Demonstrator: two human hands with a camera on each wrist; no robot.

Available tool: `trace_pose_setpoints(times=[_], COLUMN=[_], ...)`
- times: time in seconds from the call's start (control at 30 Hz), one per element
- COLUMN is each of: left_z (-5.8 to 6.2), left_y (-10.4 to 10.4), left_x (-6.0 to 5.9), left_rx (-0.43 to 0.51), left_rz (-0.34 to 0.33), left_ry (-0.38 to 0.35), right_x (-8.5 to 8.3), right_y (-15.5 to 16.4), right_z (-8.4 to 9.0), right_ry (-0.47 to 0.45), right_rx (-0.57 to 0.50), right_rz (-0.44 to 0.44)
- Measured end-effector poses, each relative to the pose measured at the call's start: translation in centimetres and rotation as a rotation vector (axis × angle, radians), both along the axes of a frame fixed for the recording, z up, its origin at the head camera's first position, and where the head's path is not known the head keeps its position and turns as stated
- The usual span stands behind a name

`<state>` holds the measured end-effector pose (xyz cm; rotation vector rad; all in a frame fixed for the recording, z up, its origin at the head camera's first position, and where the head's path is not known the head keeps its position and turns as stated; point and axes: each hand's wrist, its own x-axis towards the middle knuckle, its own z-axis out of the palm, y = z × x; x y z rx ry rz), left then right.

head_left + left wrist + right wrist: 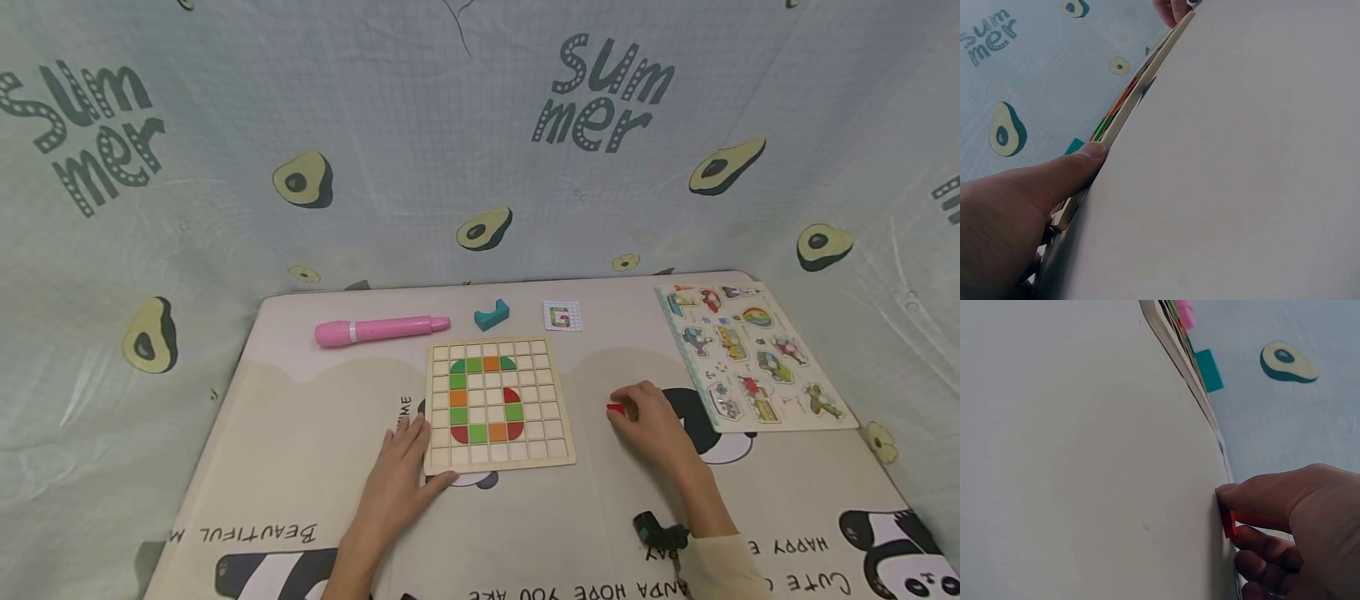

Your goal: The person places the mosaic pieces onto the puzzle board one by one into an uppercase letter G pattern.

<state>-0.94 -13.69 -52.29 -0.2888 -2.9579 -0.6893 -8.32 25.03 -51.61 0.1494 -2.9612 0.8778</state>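
A wooden grid board (497,402) lies in the middle of the table, with green, orange and red tiles laid in a letter-like shape. My left hand (402,471) rests flat at the board's lower left corner, the thumb (1075,167) against its edge (1124,119). To the right of the board, my right hand (651,419) pinches a small red tile (615,408) against the table; the right wrist view shows the red tile (1229,523) between fingertip and thumb.
A pink marker (381,329), a teal block (491,314) and a small pattern card (562,317) lie behind the board. A vehicle peg puzzle (753,354) sits at the far right. Avocado-print cloth walls surround the table.
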Motion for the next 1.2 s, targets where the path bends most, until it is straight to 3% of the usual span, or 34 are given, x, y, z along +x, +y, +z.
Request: trace_pose_setpoints(times=[0.97, 1.2], left_z=[0.1, 0.0], left_y=[0.2, 0.2], left_x=[0.0, 0.0], left_rx=[-0.002, -0.009], left_rz=[0.002, 0.003], left_ry=[-0.03, -0.01], right_x=[-0.7, -1.3], right_y=[0.2, -0.9], right_z=[-0.2, 0.3], right_ry=[0.018, 0.078], right_rx=[-0.07, -0.087], right_rz=[0.032, 0.086])
